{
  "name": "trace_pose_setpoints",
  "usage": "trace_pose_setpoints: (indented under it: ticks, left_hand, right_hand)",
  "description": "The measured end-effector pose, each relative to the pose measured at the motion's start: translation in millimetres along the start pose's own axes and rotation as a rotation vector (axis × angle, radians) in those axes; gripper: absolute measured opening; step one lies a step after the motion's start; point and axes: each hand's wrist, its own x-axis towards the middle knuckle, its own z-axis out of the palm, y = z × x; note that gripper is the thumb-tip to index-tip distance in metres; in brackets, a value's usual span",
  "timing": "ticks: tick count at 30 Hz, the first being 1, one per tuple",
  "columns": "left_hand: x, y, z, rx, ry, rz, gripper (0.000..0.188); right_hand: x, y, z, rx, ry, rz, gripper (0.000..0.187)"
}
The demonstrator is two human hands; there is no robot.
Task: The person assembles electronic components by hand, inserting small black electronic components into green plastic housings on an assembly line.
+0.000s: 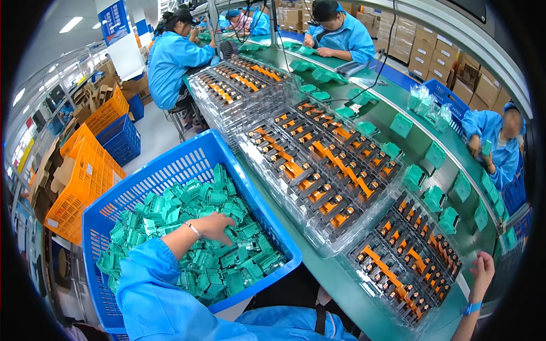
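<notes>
the left hand [213,227], fingers apart, lies over green plastic parts [210,282] in the blue basket [266,220], hiding those beneath. the right hand [482,273] curls near the bench [327,279]; i cannot tell whether it grips anything, its forearm [467,325] cut off below

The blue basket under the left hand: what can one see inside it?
The blue basket holds a loose heap of green plastic housings, with the left hand at its surface. Lower pieces and the basket's bottom are covered; the hand hides some more.
</notes>
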Motion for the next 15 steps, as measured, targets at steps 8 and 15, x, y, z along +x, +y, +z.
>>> trace_pose_setpoints:
  ticks: [8,15]
  left_hand:
    - [-3,1,32,0.282,0.010,-0.015,0.079]
    - [-71,-2,1,-0.795,0.524,-0.007,0.064]
  right_hand:
    - [-57,-36,36,0.087,-0.109,-0.048,0.012]
    - [-62,-28,32,0.005,-0.200,-0.196,0.011]
